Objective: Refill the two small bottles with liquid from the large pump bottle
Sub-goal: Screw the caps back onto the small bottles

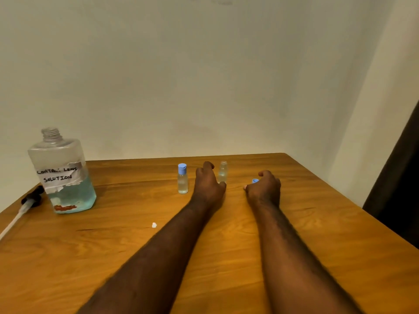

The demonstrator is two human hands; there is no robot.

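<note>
Right grip (264,186) seemingly pinches half-hidden cap (255,180); left grip (209,181), loosely curled, touches uncapped bottle (223,171).

Wood-grain table (226,257), semi-gloss; clear plastic large bottle (62,177), torn paper label (60,175).

The only writing I can read is on the big bottle (56,152), at my far left on the bench (226,234). A strip of white tape (60,174) with torn edges runs across its front. It is hand-lettered in black capitals on two lines, "CONTACT LENS" above and "SOLUTION" below, and the end of the first word is smudged. Low on the same bottle sits a reddish-brown mark (65,207), too blurred to read.
</note>
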